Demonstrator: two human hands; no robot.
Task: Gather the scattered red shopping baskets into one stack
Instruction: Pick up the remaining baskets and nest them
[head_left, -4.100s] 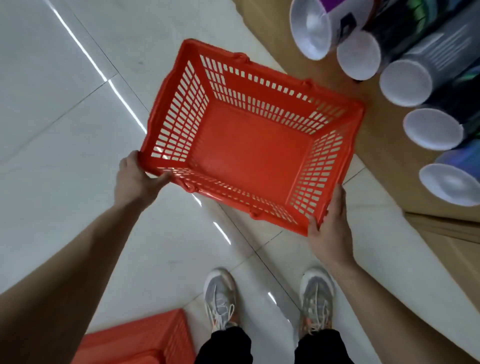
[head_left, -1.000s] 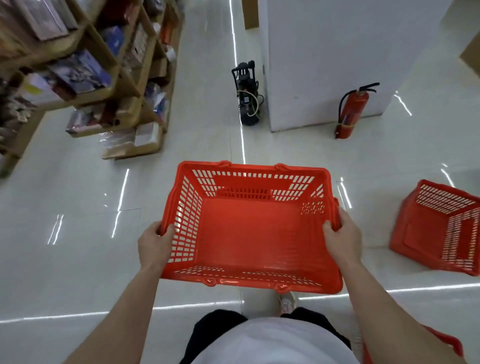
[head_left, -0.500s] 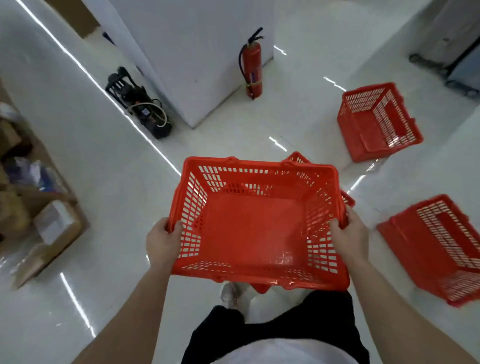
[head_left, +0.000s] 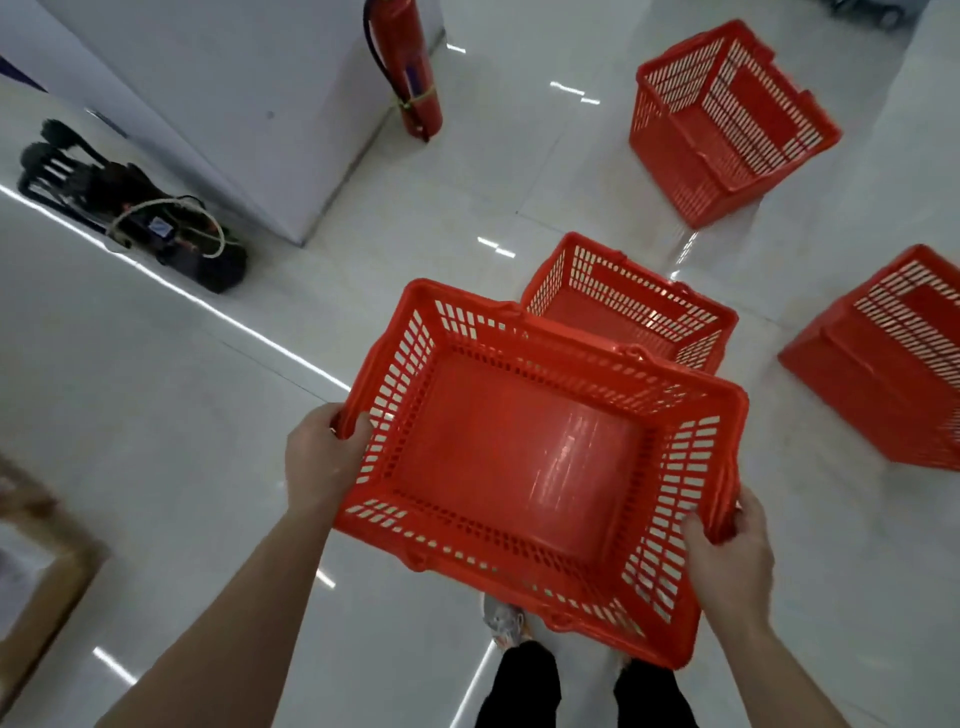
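A person holds a red shopping basket (head_left: 514, 467) at waist height over a glossy white tiled floor (head_left: 156, 415), open side up and empty. The left hand (head_left: 322, 457) grips the rim at the basket's left short end, thumb hooked over the edge onto the slotted inner wall and the other fingers wrapped beneath the lip. The right hand (head_left: 727, 561) clamps the opposite short end the same way, thumb pressed inside and fingers curled round the outer rim.

Just beyond the held basket's far edge, and partly hidden by it, a second basket (head_left: 623, 306) stands upright on the floor. Farther beyond and to the right, a third basket (head_left: 722, 119) lies tipped on its side. A fourth basket (head_left: 893, 374), also tipped over, lies to the right of the held basket, well apart from it.

Beyond the held basket to the left, a red fire extinguisher (head_left: 410, 67) stands against a white pillar (head_left: 234, 104). A black machine (head_left: 156, 223) with a looped pale cord rests at the pillar's left corner. Below the held basket's near edge, the person's shoe (head_left: 501, 621) and dark trousers (head_left: 524, 686) show.
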